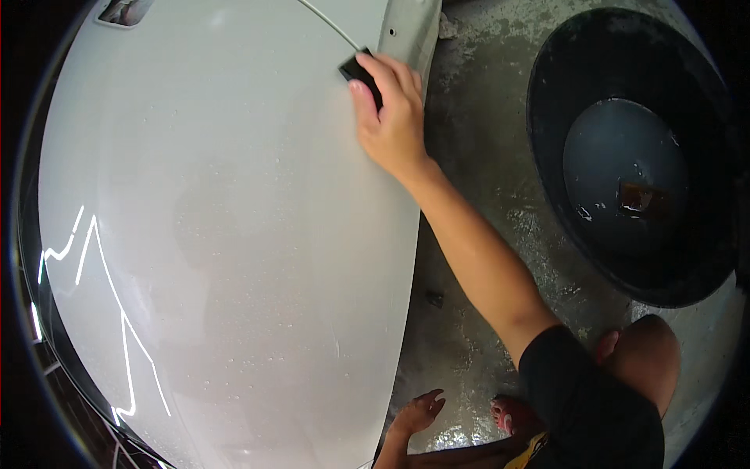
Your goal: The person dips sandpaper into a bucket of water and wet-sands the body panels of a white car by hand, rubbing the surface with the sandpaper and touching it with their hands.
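My right hand [391,109] reaches to the far right edge of a wet, pale grey car body panel [234,156]. Its thumb and fingers grip a small black rectangular block [359,72], pressed flat against the panel. A thin pale line [332,25] curves over the panel and ends at the block; I cannot tell whether it is a cord or an edge. Low in the view, my left hand [419,412] hangs beside the panel's near right edge, fingers loosely apart and holding nothing. Water drops dot the panel's surface.
A large black tub [551,156] with water stands on the wet concrete floor [484,117] at the right. A brownish rectangular piece [637,198] lies in its water. My bare knee [644,359] and foot [512,414] are at the lower right.
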`<state>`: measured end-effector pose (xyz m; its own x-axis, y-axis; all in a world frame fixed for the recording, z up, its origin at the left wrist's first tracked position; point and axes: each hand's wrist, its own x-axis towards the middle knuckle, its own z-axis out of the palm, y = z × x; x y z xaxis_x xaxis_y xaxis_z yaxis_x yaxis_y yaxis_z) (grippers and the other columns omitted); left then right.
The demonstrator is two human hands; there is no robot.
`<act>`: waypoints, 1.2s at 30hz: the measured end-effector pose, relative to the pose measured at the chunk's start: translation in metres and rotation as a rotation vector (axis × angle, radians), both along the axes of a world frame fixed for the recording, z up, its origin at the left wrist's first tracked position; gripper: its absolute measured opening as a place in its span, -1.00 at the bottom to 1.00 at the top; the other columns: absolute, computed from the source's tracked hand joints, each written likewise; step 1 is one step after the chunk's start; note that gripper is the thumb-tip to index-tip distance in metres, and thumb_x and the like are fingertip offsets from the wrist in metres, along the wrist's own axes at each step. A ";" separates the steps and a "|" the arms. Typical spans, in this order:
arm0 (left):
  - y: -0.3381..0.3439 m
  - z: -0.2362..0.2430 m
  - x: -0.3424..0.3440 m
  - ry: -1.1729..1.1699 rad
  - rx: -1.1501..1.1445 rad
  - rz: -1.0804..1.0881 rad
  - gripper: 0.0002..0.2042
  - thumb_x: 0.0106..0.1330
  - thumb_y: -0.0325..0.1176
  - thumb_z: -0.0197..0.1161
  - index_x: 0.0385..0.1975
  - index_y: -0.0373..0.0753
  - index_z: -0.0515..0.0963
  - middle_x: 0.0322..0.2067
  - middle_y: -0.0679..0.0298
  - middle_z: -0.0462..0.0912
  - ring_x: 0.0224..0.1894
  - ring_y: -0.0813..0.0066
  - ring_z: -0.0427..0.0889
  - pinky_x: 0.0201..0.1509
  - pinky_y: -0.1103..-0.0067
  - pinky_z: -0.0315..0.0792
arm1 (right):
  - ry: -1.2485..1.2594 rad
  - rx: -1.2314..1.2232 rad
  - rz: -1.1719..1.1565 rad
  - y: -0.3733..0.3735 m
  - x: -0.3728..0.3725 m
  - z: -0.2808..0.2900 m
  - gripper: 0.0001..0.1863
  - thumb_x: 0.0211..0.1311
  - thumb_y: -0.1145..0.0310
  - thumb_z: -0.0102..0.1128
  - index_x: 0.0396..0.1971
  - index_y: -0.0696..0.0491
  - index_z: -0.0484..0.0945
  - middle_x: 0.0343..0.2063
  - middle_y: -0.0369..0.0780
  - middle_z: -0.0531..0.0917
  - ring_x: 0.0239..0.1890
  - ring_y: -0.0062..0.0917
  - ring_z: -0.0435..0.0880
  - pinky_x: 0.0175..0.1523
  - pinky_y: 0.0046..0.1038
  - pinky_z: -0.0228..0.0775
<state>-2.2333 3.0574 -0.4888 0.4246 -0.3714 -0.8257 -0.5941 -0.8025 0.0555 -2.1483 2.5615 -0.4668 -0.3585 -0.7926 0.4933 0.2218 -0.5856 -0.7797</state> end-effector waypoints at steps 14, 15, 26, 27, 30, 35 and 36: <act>-0.004 0.007 0.002 -0.054 0.042 -0.008 -0.61 0.46 -0.10 0.11 0.20 -0.10 0.50 -0.13 -0.04 0.71 -0.03 0.00 0.69 0.05 0.25 0.55 | 0.018 0.171 -0.032 0.065 0.003 -0.036 -0.64 0.30 0.40 0.22 0.07 0.14 0.55 -0.03 -0.01 0.58 -0.01 -0.06 0.53 0.14 -0.11 0.29; -0.006 0.003 0.004 -0.047 0.028 -0.025 -0.62 0.45 -0.09 0.11 0.16 -0.12 0.52 -0.12 -0.02 0.71 -0.06 -0.01 0.69 0.04 0.23 0.55 | 0.047 0.268 -0.018 0.100 0.001 -0.051 -0.63 0.30 0.40 0.21 0.09 0.15 0.55 -0.02 0.00 0.58 0.00 -0.06 0.53 0.15 -0.10 0.29; -0.022 0.015 -0.010 -0.084 -0.078 0.027 -0.62 0.46 -0.12 0.12 0.16 -0.14 0.52 -0.17 -0.04 0.71 -0.13 0.06 0.73 -0.02 0.27 0.56 | 0.101 0.475 0.029 0.123 0.013 -0.054 -0.63 0.34 0.36 0.16 0.10 0.14 0.48 -0.01 0.01 0.56 0.06 -0.04 0.50 0.20 -0.07 0.23; -0.019 0.011 -0.009 -0.071 -0.113 0.042 -0.63 0.46 -0.12 0.12 0.16 -0.14 0.52 -0.18 -0.03 0.71 -0.13 0.06 0.73 -0.01 0.28 0.56 | 0.116 0.503 0.061 0.145 0.009 -0.060 -0.63 0.34 0.37 0.16 0.10 0.15 0.48 -0.02 0.01 0.56 0.06 -0.05 0.50 0.20 -0.07 0.24; -0.001 0.000 -0.004 -0.075 -0.085 -0.052 -0.63 0.46 -0.12 0.12 0.16 -0.14 0.52 -0.18 -0.02 0.72 -0.12 0.05 0.72 0.00 0.30 0.56 | 0.076 0.489 0.061 0.083 0.013 -0.053 -0.64 0.34 0.37 0.16 0.09 0.15 0.48 -0.04 0.00 0.56 0.06 -0.07 0.49 0.18 -0.09 0.24; 0.009 -0.010 -0.003 -0.098 -0.032 0.039 -0.62 0.46 -0.12 0.12 0.16 -0.14 0.52 -0.18 -0.02 0.72 -0.10 0.05 0.72 0.01 0.30 0.56 | 0.042 0.391 0.008 0.062 0.014 -0.031 -0.64 0.35 0.36 0.14 0.09 0.15 0.49 -0.06 -0.01 0.56 0.04 -0.08 0.50 0.16 -0.11 0.24; 0.017 -0.012 -0.003 -0.111 -0.010 0.034 -0.62 0.46 -0.12 0.12 0.17 -0.14 0.51 -0.18 -0.03 0.72 -0.10 0.05 0.72 0.01 0.30 0.56 | 0.030 0.410 0.064 0.099 0.013 -0.031 -0.63 0.34 0.36 0.17 0.11 0.14 0.50 -0.03 -0.01 0.56 0.05 -0.07 0.50 0.17 -0.10 0.25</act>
<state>-2.2366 3.0742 -0.5004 0.5252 -0.3631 -0.7696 -0.5696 -0.8219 -0.0009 -2.1353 2.6602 -0.4979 -0.2926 -0.9456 0.1421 0.2209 -0.2114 -0.9521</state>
